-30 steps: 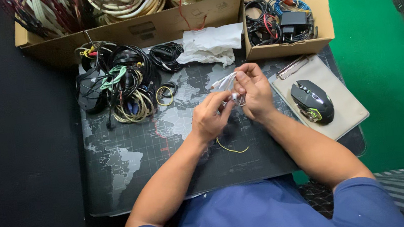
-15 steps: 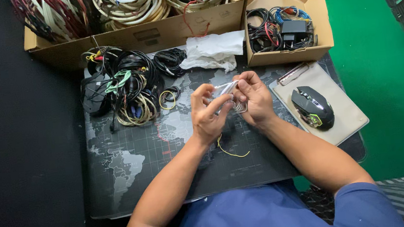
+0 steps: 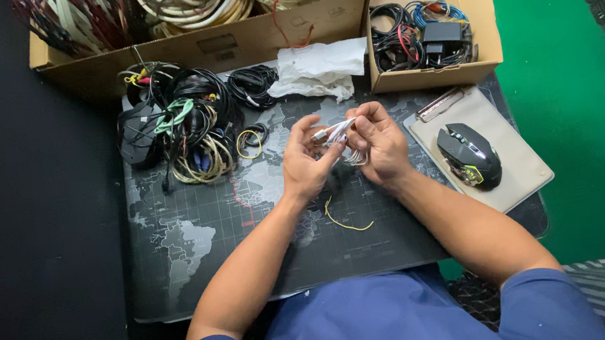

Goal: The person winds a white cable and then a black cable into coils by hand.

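Both hands meet above the middle of a dark desk mat (image 3: 200,254) printed with a world map, which covers the worktop. The left hand (image 3: 306,164) and the right hand (image 3: 380,142) pinch a short white cable (image 3: 334,131) between their fingertips, its loops hanging under the right hand. A yellow twist tie (image 3: 348,221) lies on the mat just below the wrists. To the left sits a tangled heap of cables (image 3: 180,126). A crumpled white cloth (image 3: 319,70) lies near a small cardboard box (image 3: 477,24) of chargers. A black mouse (image 3: 470,155) rests on a beige pad (image 3: 521,171) to the right.
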